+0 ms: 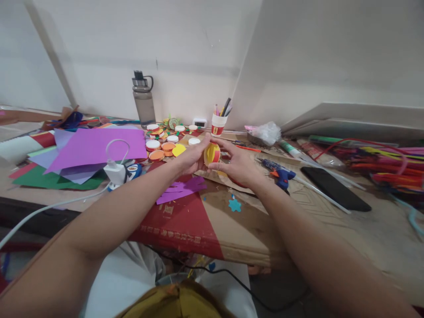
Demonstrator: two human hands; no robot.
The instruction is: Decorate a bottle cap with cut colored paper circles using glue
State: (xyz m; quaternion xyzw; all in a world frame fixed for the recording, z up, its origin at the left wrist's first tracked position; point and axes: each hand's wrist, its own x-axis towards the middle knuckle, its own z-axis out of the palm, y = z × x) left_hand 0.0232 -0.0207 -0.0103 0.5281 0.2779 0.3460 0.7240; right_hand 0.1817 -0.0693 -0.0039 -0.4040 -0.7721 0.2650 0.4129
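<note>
Between my two hands is a small round piece [212, 154], yellow on its face with a red and white rim; it looks like a cut section of a paper cup. It is tilted on edge above the cardboard. My left hand [198, 160] grips it from the left, fingers closed against it. My right hand [237, 164] holds its right side with thumb and fingers curled round the rim. Just left of my hands lie several round discs in white, orange and yellow [179, 150]. Purple paper strips [181, 189] and a blue paper flower shape [235, 203] lie nearer to me.
A water bottle [144, 104] and a paper cup of pens [219, 123] stand at the back. Coloured paper sheets [96, 148] and a white plug with cable [115, 172] are left. A glue gun [281, 174], black phone [334, 187] and pipe cleaners [397, 165] lie right.
</note>
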